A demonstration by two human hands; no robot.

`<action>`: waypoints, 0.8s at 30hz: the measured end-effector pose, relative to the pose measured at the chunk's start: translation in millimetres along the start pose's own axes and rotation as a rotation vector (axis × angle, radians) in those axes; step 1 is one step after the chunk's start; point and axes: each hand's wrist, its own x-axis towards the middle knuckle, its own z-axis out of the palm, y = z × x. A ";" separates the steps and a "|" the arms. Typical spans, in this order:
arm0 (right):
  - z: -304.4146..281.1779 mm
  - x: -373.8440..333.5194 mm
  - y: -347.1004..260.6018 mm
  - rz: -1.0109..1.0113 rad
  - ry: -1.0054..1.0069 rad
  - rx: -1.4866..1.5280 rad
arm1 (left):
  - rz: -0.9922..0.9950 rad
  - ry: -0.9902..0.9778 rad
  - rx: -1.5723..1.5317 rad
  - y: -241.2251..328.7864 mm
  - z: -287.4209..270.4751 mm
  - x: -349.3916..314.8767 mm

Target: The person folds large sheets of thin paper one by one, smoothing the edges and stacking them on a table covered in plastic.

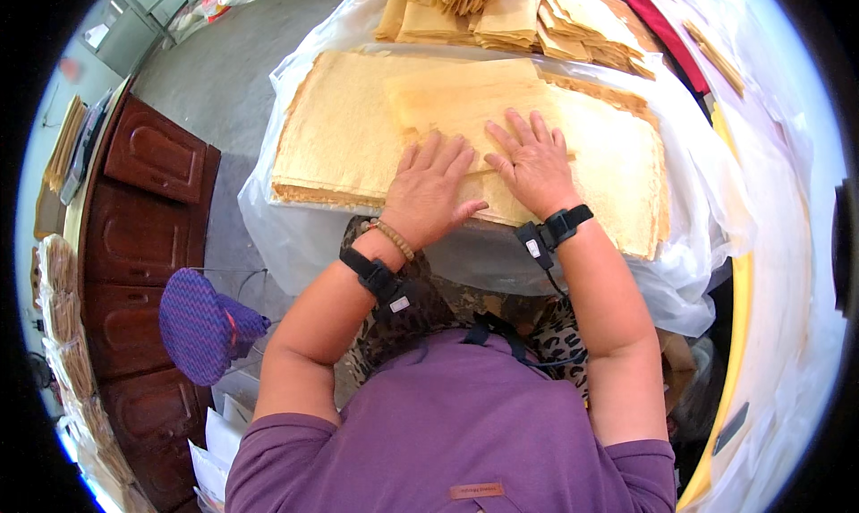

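Note:
A thick stack of large tan sheets (340, 137) lies on a table covered with clear plastic film (295, 235). A smaller, paler sheet (456, 92) rests on top of the stack. My left hand (429, 186) lies flat on the stack near its front edge, fingers spread. Beside it, my right hand (532, 159) presses palm-down on the lower part of the top sheet, fingers apart. Neither hand grips anything. Both wrists carry black straps.
Several folded tan piles (519, 12) sit at the far end of the table. A dark red wooden cabinet (143, 209) stands at the left, with a purple patterned stool (201, 325) near it. White and yellow sheeting (769, 244) hangs at the right.

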 end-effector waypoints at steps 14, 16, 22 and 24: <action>-66.0 -32.6 55.6 -0.303 0.057 0.362 | 0.318 -0.013 -0.331 -52.0 -46.9 -1.3; -62.4 -43.8 58.7 -0.301 0.067 0.403 | 0.196 -0.113 -0.401 -61.9 -57.8 -15.4; -40.4 -46.1 64.8 0.281 -0.164 1.070 | -0.204 -0.280 -0.809 -88.7 -56.2 -16.8; -46.3 -30.4 51.9 0.418 -0.142 1.134 | -0.347 -0.236 -0.932 -94.5 -50.3 -15.1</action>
